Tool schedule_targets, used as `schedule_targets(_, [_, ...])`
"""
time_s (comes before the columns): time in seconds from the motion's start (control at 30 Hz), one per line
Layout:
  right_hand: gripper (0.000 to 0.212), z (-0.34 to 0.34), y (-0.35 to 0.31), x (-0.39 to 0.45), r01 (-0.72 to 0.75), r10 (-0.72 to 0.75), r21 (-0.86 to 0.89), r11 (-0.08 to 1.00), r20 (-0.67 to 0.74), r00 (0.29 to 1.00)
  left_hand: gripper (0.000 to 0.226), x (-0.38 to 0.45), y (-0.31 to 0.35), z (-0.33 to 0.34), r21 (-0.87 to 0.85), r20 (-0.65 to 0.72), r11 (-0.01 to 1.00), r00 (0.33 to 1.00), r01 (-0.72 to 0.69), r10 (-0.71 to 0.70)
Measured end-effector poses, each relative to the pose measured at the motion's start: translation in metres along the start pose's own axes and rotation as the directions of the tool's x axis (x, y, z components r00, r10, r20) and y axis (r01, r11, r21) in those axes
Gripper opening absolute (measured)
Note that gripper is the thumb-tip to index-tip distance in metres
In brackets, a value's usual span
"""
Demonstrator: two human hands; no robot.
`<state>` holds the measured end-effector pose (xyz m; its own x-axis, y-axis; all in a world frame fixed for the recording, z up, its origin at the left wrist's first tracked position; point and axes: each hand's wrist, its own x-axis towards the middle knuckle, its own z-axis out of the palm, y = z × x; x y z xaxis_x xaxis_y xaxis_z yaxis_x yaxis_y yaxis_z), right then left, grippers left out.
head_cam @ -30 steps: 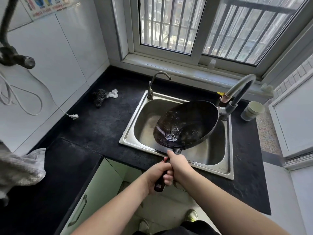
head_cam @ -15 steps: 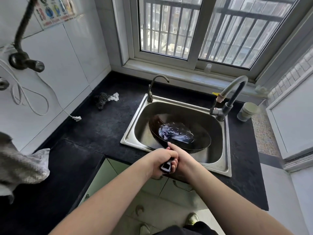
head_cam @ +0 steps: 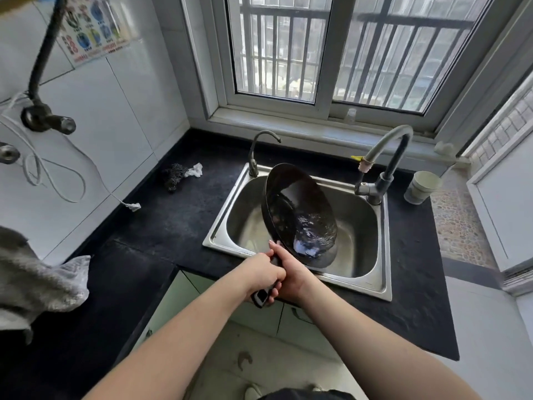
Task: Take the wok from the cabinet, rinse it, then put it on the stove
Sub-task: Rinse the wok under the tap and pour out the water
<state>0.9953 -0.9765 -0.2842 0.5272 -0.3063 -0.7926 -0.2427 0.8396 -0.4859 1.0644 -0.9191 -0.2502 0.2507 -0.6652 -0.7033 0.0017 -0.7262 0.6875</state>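
Now I grip the wok (head_cam: 300, 215) handle with left hand (head_cam: 264, 274) and right hand (head_cam: 292, 274), tipping rinse water over the sink (head_cam: 383, 281); stove placement remains.

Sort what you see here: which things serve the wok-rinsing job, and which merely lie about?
In use: wok, left hand, right hand, sink, tall tap.

Lying about: scourer, cup, grey cloth, white cable.
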Motion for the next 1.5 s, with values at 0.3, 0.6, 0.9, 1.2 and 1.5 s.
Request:
schedule_targets(0.3, [0.041, -0.042, -0.012, 0.004, -0.044, 0.048, -0.029, 0.999, 0.121, 0.992, 0.013, -0.001, 0.016, 0.039, 0.309, -0.166, 0.951, 0.986, 0.035, 0.017])
schedule_targets(0.6, [0.043, -0.057, -0.027, 0.010, -0.109, 0.113, -0.033, 0.993, 0.119, 0.987, 0.025, -0.004, 0.008, 0.070, 0.698, -0.388, 0.696, 0.905, 0.167, 0.172])
schedule_targets(0.9, [0.045, -0.048, -0.032, 0.017, -0.036, 0.030, 0.076, 0.996, 0.080, 0.996, 0.025, -0.003, 0.013, 0.076, 0.534, -0.520, 0.784, 0.854, 0.316, 0.010])
schedule_targets(1.2, [0.029, -0.051, -0.025, 0.024, -0.073, 0.040, 0.312, 0.947, 0.112, 0.993, 0.029, 0.007, 0.005, 0.077, 0.483, -0.447, 0.829, 0.893, 0.282, -0.043])
schedule_targets(1.5, [0.025, -0.057, -0.024, 0.020, 0.022, -0.026, 0.086, 0.996, 0.042, 0.999, 0.012, 0.014, -0.006, 0.092, 0.302, -0.452, 0.927, 0.889, 0.223, -0.066])
